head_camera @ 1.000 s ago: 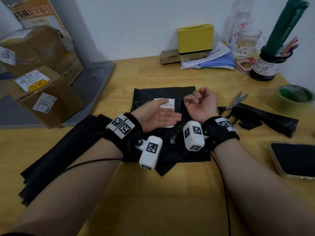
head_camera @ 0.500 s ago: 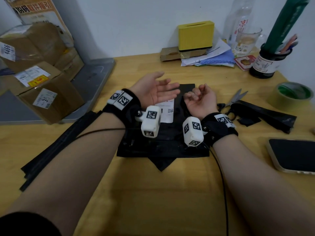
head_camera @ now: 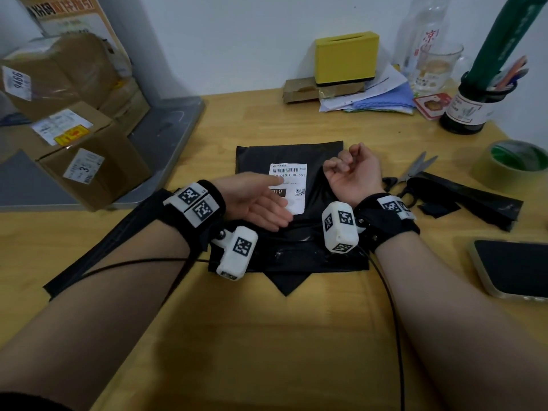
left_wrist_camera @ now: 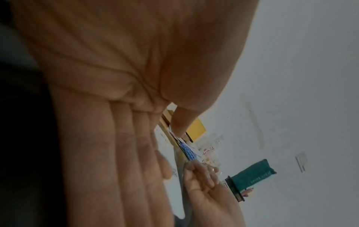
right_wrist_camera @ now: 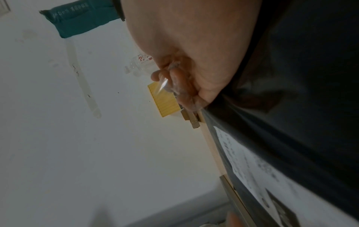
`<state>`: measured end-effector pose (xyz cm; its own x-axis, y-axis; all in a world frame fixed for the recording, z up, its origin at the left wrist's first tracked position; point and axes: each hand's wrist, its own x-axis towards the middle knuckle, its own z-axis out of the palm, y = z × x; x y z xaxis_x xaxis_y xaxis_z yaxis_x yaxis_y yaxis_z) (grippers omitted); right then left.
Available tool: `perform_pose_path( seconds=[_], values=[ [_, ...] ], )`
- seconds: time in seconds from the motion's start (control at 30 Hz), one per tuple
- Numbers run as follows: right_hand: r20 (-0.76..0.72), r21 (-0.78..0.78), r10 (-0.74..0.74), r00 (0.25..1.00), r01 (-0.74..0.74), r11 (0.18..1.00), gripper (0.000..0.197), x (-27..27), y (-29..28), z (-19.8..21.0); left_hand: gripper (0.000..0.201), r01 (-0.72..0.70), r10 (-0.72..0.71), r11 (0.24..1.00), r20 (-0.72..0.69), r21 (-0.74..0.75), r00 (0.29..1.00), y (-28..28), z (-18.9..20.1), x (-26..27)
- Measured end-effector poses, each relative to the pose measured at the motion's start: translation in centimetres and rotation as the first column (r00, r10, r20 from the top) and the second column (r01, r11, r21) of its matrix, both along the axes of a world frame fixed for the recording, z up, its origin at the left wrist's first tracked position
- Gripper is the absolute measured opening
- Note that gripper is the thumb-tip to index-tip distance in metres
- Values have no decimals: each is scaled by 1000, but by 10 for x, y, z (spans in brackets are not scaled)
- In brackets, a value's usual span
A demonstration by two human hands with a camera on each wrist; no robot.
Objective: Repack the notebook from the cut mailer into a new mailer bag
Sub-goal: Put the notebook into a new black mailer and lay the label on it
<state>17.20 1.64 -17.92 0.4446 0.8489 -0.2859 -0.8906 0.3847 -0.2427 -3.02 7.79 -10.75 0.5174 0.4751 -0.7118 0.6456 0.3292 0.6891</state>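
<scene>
At the far left stand stacked cardboard boxes [head_camera: 89, 161] with white labels, beside a grey tray [head_camera: 175, 126]. A pile of flat black bags [head_camera: 118, 232] lies on the wooden table [head_camera: 267, 336] under the left forearm.

The left hand [head_camera: 255, 203] is palm up with its fingers straight and held together, lying over the left edge of the white shipping label [head_camera: 292, 185]; it holds nothing. The left wrist view shows the same flat palm and side-by-side fingers [left_wrist_camera: 120, 153].

In the middle of the table lies the black mailer bag [head_camera: 296, 232], flat, with the label on top and a black corner sticking out from under its near edge. The notebook cannot be seen; whether it is inside the bag cannot be told.

The right hand [head_camera: 353, 176] rests palm up on the right part of the bag with its fingers curled in. In the right wrist view a crumpled clear strip [right_wrist_camera: 174, 86] is pinched in those curled fingers.

Further right lie scissors [head_camera: 412, 173], a cut black strip [head_camera: 471, 200] and small black scraps, a roll of tape [head_camera: 516, 164] and a phone [head_camera: 513, 268] face up. Along the far wall are a yellow box [head_camera: 345, 57], papers, a glass cup, a bottle and a pen holder [head_camera: 471, 105].
</scene>
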Motion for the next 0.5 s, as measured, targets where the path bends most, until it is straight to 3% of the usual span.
perform_pose_path(
  seconds=[0.1,0.2,0.3,0.5],
  values=[
    [8,-7,3,1000,-3,1000,44,0,1,0,58,89,-83,993,-80,73,993,2,10,-1],
    [14,-11,1,1000,0,1000,43,0,1,0,48,-49,34,994,152,98,988,16,20,11],
    [17,-15,0,1000,1,1000,42,0,1,0,41,-265,241,964,338,26,910,27,19,24],
    [36,-37,19,999,-17,999,42,0,1,1,40,-293,256,949,258,117,932,17,-8,19]
  ],
)
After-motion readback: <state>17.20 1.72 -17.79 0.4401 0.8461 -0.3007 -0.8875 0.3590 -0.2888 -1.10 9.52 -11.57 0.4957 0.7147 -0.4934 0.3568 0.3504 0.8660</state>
